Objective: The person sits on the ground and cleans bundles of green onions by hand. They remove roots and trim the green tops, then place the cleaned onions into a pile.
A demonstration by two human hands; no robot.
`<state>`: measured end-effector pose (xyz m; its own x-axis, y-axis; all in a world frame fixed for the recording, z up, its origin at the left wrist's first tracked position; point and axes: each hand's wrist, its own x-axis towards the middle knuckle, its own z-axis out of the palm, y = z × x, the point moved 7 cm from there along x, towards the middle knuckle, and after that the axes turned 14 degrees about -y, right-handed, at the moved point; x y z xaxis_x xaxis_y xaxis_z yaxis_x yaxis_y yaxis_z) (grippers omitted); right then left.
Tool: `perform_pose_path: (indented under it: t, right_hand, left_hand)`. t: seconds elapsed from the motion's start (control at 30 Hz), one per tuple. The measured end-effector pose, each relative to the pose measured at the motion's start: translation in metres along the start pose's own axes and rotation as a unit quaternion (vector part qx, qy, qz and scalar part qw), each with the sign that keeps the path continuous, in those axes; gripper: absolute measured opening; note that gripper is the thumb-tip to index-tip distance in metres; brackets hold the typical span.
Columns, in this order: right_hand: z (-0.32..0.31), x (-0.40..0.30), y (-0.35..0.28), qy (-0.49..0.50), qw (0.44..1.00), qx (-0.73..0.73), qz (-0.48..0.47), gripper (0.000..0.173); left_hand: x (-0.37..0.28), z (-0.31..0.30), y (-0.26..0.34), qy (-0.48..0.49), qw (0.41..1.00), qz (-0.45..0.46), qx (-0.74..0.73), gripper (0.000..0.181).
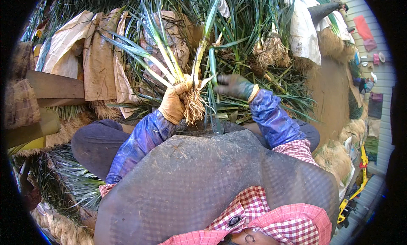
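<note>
My left hand (174, 102), in a tan glove, is closed around the base of several large green onions (173, 62). Their stringy pale roots (194, 108) hang below the fingers, and the green leaves fan upward. Just to the right is my right hand (234, 86), in a dark glove and blurred. Its fingertips are beside a loose green leaf (212, 65) that hangs down near the roots. Whether the fingers pinch this leaf cannot be made out. Blue sleeve covers are on both forearms, and a dark apron (203, 175) spreads over my lap.
Stripped leaves (273, 86) litter the ground ahead. Beyond lie heaps of green onions (251, 19), some bundled in brown wrapping (101, 57) and white wrapping (302, 28). A wooden beam (57, 87) juts in from the left. Rooted bundles (330, 162) stand at right, near another person (365, 84).
</note>
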<state>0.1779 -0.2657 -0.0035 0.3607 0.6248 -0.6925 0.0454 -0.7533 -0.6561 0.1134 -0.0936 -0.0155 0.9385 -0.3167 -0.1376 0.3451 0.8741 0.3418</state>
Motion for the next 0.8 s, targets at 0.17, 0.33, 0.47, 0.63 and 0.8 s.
perform_pose_path:
  t: [0.17,0.33,0.47,0.63,0.8]
  right_hand:
    - [-0.019,0.028,-0.039,0.035,0.914,0.389,-0.113,0.047]
    - [-0.027,0.036,-0.057,0.125,0.873,0.399,-0.253,0.030]
    - [-0.021,0.037,-0.059,0.050,0.837,0.476,-0.265,0.037]
    - [-0.035,0.031,-0.077,0.156,0.894,0.331,-0.259,0.039]
    - [-0.053,0.020,-0.083,0.263,0.930,0.174,-0.189,0.032]
  left_hand:
    - [0.006,0.002,-0.010,-0.058,0.998,-0.015,-0.025,0.019]
    - [0.000,0.005,-0.018,-0.034,0.997,-0.063,0.017,0.021]
    - [-0.001,0.009,-0.019,-0.033,0.996,-0.072,0.030,0.018]
    - [-0.002,0.011,-0.019,-0.051,0.996,-0.069,-0.002,0.021]
    - [-0.003,0.010,-0.025,-0.035,0.995,-0.091,0.037,0.029]
